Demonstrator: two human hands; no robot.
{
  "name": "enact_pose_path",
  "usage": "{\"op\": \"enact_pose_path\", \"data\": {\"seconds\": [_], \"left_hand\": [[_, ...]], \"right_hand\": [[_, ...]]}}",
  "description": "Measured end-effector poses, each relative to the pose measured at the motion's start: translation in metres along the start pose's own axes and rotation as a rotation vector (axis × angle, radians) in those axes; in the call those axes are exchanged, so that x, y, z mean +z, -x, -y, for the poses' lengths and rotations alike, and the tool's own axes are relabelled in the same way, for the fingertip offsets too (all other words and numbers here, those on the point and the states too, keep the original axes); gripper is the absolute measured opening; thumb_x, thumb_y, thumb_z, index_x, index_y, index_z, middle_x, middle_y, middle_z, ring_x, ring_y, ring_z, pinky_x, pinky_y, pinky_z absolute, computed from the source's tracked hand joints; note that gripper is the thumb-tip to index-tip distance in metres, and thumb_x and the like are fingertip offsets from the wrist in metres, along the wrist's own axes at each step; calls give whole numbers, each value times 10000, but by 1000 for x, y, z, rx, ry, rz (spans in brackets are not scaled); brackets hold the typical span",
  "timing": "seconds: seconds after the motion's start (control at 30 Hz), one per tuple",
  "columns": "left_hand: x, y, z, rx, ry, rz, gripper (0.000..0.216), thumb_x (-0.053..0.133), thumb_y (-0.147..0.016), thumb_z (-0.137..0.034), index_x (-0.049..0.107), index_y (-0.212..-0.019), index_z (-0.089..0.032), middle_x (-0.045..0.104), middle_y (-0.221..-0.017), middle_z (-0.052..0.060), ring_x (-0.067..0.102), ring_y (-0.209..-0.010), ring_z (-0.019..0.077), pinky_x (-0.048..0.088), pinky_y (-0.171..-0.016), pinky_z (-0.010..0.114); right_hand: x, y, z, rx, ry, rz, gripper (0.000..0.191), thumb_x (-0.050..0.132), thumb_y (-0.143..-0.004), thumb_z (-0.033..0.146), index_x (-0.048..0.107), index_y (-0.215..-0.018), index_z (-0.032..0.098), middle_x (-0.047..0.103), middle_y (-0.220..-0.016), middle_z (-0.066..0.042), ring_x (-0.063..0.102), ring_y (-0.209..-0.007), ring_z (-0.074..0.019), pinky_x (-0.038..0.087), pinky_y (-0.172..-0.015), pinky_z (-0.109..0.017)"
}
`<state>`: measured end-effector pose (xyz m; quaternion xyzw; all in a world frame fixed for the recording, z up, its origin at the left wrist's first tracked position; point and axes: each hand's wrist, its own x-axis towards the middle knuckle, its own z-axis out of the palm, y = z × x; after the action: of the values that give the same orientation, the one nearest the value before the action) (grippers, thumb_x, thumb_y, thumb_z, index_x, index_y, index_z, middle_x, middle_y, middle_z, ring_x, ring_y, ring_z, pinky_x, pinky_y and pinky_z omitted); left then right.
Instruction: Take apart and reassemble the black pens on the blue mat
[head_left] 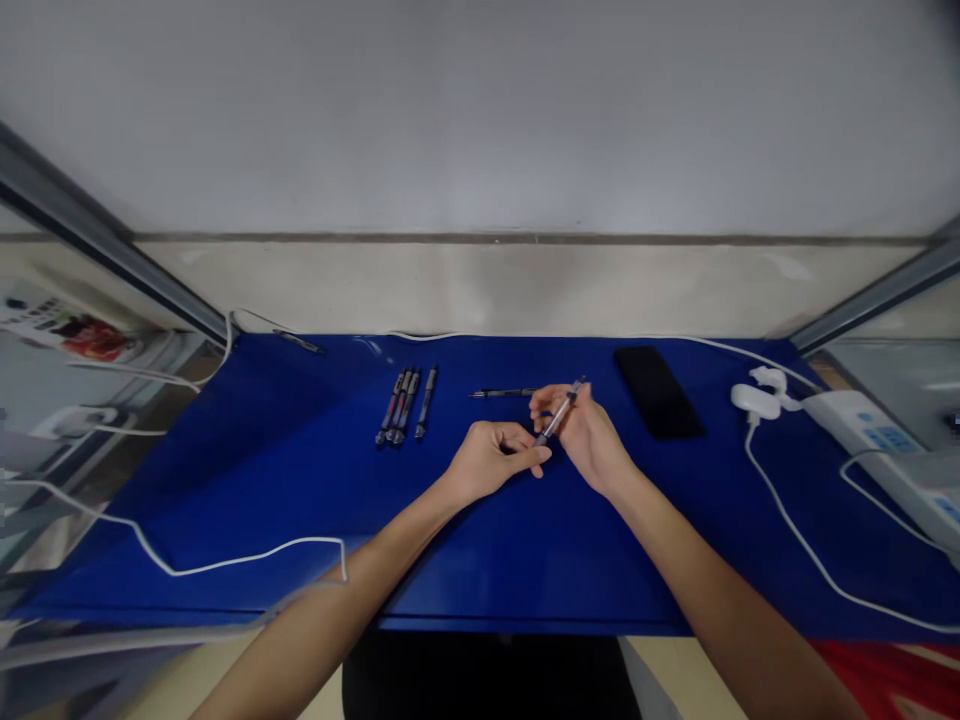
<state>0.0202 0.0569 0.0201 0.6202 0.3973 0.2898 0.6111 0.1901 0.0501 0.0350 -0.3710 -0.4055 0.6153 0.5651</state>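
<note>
A slim clear-and-black plastic pen (558,415) is being held aslant over a glossy blue tabletop (540,560).
Its nearer end is being pinched by the left hand (491,460); its farther end is being met by the right hand (589,440), whose closure cannot be told. Beyond, a slender dark pen (504,392) is being partly hidden.

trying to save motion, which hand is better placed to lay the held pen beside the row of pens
Probably the left hand: it seems to pinch the near end of the held pen and is closer to the row of pens. The right hand, at the far end, is farther off.
</note>
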Motion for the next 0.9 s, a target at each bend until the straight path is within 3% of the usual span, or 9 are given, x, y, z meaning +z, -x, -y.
{"op": "enact_pose_path", "data": {"seconds": [0.1, 0.2, 0.33, 0.43, 0.57, 0.67, 0.9], "left_hand": [[5, 0, 4, -30, 21, 59, 368, 729, -766, -482, 687, -729, -118, 729, -693, 73, 528, -497, 86, 324, -508, 210], [8, 0, 5, -38, 38, 80, 370, 743, -747, -481, 684, -713, -118, 725, -694, 72, 539, -519, 88, 332, -518, 206], [5, 0, 1, -31, 68, 113, 389, 750, -731, -503, 678, -716, -121, 719, -679, 60, 523, -520, 85, 331, -527, 208], [1, -1, -3, 2, 81, 155, 455, 634, -832, -546, 711, -735, -108, 715, -690, 70, 479, -519, 82, 315, -532, 223], [-2, -4, -5, 1, 205, 162, 544, 457, -941, -548, 748, -888, -91, 733, -760, 110, 566, -639, 136, 390, -647, 265], [-3, -6, -4, -33, 299, 152, 552, 449, -946, -541, 732, -1006, -71, 746, -824, 144, 587, -657, 155, 405, -666, 290], [-5, -7, -3, -61, 363, 163, 577, 455, -928, -567, 730, -989, -63, 748, -846, 160, 606, -680, 175, 408, -669, 305]], "right_hand": [[5, 1, 5, 136, -261, 36, 566, 393, -896, 696, 656, -811, 202, 605, -777, -59, 588, -747, -204, 492, -729, -362], [7, 4, 9, 216, -392, 72, 546, 371, -925, 644, 552, -656, 204, 410, -549, 12, 461, -541, -154, 442, -584, -318], [8, 7, 10, 234, -452, 41, 536, 358, -935, 611, 409, -575, 216, 237, -531, 46, 273, -471, -129, 341, -492, -293], [6, 6, 12, 192, -471, -8, 510, 366, -933, 583, 350, -572, 223, 209, -551, 46, 239, -486, -134, 326, -494, -298], [3, 5, 14, 131, -501, -49, 454, 385, -941, 463, 295, -568, 219, 172, -558, 50, 180, -490, -131, 301, -492, -289], [2, 4, 16, 101, -503, -69, 438, 373, -948, 451, 304, -583, 219, 172, -577, 49, 190, -500, -134, 306, -503, -290], [2, 4, 17, 90, -479, -70, 428, 378, -945, 455, 303, -593, 222, 182, -586, 47, 209, -507, -139, 321, -513, -299]]}}
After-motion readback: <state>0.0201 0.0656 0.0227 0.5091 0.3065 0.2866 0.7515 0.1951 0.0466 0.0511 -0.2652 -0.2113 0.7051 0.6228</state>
